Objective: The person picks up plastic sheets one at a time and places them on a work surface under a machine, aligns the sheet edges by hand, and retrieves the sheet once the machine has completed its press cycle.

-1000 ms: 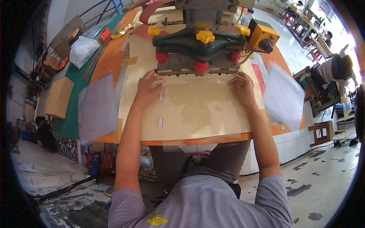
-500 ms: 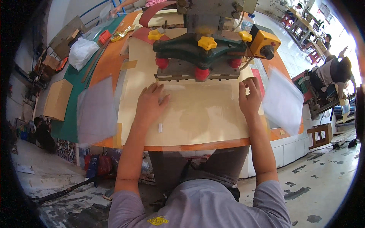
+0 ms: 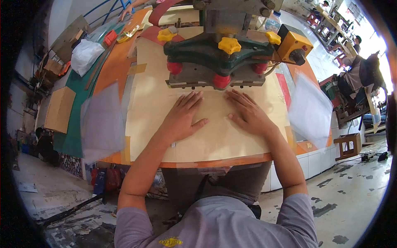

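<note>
My left hand [image 3: 185, 118] lies flat with fingers spread on a cream-coloured sheet [image 3: 147, 103] that covers the worktable. Opposite it, my right hand [image 3: 250, 115] is also flat on that surface, fingers stretched toward the press. The fingertips of both come close to the front lower edge of a dark green press head [image 3: 198, 53], which carries yellow star knobs and red round fittings. Beside my left wrist a small pale tab [image 3: 173, 144] shows on the cream sheet. Whether a clear film lies under my palms, I cannot tell.
Stacks of clear plastic sheets lie left [image 3: 103, 122] and right [image 3: 310, 109]. A yellow control box [image 3: 294, 47] is beside the press head. Farther left are a cardboard box [image 3: 60, 109] and a white plastic bag [image 3: 87, 57]. A wooden stool [image 3: 347, 146] stands right; people are in the background.
Both hands have moved inward toward each other. My right hand, curled and raised at the right side before, is now flat with its fingers extended. The view has shifted slightly.
</note>
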Motion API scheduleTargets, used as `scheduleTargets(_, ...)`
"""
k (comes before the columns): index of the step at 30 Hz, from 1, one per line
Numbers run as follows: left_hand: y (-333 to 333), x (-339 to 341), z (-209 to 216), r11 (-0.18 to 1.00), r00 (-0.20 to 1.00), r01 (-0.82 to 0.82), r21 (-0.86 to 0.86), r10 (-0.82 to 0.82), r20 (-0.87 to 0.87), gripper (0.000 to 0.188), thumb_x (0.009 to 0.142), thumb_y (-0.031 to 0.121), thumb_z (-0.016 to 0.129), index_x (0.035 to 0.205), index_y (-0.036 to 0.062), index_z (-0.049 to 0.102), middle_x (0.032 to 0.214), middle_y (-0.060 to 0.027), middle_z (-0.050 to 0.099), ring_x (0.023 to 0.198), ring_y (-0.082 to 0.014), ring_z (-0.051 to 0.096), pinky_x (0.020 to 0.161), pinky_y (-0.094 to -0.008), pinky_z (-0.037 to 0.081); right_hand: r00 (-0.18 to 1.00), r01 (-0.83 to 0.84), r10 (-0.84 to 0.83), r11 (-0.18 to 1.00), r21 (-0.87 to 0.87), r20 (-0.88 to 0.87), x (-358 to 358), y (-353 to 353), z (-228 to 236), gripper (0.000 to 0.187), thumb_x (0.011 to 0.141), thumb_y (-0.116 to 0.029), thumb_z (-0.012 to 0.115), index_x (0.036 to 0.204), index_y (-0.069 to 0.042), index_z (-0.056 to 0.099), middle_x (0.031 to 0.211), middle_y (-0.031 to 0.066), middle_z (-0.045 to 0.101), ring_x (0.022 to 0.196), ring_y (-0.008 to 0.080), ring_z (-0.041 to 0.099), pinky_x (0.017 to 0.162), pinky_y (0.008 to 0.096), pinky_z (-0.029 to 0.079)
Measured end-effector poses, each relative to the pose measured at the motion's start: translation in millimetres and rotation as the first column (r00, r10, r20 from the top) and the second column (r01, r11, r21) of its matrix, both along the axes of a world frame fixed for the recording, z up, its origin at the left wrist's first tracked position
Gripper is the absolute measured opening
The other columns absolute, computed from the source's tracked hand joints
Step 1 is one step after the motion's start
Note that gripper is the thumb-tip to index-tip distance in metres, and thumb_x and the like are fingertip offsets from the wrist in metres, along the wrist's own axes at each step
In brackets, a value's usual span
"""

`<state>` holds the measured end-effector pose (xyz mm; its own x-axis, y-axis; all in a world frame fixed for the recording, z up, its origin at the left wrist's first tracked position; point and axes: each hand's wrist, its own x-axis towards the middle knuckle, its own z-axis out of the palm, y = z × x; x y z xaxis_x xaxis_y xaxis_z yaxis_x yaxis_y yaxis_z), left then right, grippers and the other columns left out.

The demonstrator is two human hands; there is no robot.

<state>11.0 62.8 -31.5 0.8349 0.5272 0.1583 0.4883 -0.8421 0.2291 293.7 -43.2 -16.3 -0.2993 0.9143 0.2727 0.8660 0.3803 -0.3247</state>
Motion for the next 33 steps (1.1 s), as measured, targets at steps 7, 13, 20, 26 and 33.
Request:
scheduleTargets(7,-2.7,-0.5,0.0,1.0,0.998,0.01,-0.021,-0.008,0.066,0.073,0.099,0.045,0.068,0.153,0.0004,0.05,0.167,-0.0159,0.039,0.155,-0.0329,0.035,0.13,-0.0463,0.027,0.999,0.025,-0.025,0.999,0.022,-0.027,1.5,-3.5,-1.5,0.062,0.099,-0.028,0.067,0.153,-0.002,0.051,0.162,0.0177,0.046,0.153,0.0359,0.04,0.128,0.0495,0.029)
scheduleTargets(13,-4.1,-5.5,0.1,0.999,0.995,-0.033,-0.004,0.033,0.089,0.067,0.097,0.042,0.071,0.147,-0.0003,0.056,0.163,-0.0154,0.045,0.151,-0.0332,0.042,0.128,-0.0462,0.031,0.985,0.166,-0.161,0.983,0.078,-0.07,21.1,-4.0,-7.5,0.042,0.097,-0.024,0.068,0.13,0.002,0.069,0.144,0.0186,0.064,0.136,0.0352,0.057,0.117,0.0453,0.045)
scheduleTargets(20,-13.9,-20.8,18.7,0.996,0.996,-0.092,-0.016,0.092,0.022,0.059,0.098,0.038,0.071,0.142,0.0011,0.061,0.157,-0.0136,0.052,0.145,-0.0325,0.048,0.126,-0.0469,0.034,0.902,0.431,-0.431,0.902,0.012,-0.026,41.8,-15.9,1.4,0.032,0.096,-0.019,0.069,0.12,0.001,0.073,0.131,0.0164,0.071,0.124,0.0355,0.064,0.108,0.0471,0.049)
scheduleTargets(26,-92.5,-35.5,18.6,0.992,0.987,-0.078,-0.097,0.09,0.129,0.057,0.096,0.032,0.073,0.142,-0.0002,0.06,0.158,-0.0182,0.049,0.145,-0.0371,0.046,0.124,-0.0511,0.033,0.943,0.333,-0.333,0.943,-0.008,-0.005,-7.9,-80.6,15.9,0.044,0.098,-0.023,0.069,0.136,-0.002,0.065,0.148,0.0177,0.06,0.138,0.0358,0.054,0.117,0.048,0.042)
scheduleTargets(33,-132.5,-20.8,-3.2,0.981,0.968,-0.177,-0.083,0.189,0.167,0.06,0.102,0.025,0.059,0.153,-0.0043,0.045,0.166,-0.0255,0.034,0.154,-0.0431,0.034,0.127,-0.0542,0.028,0.927,0.374,-0.374,0.926,-0.05,0.014,-24.2,-108.7,2.9,0.057,0.101,-0.028,0.065,0.15,-0.001,0.054,0.163,0.019,0.045,0.154,0.0374,0.038,0.126,0.0529,0.028)
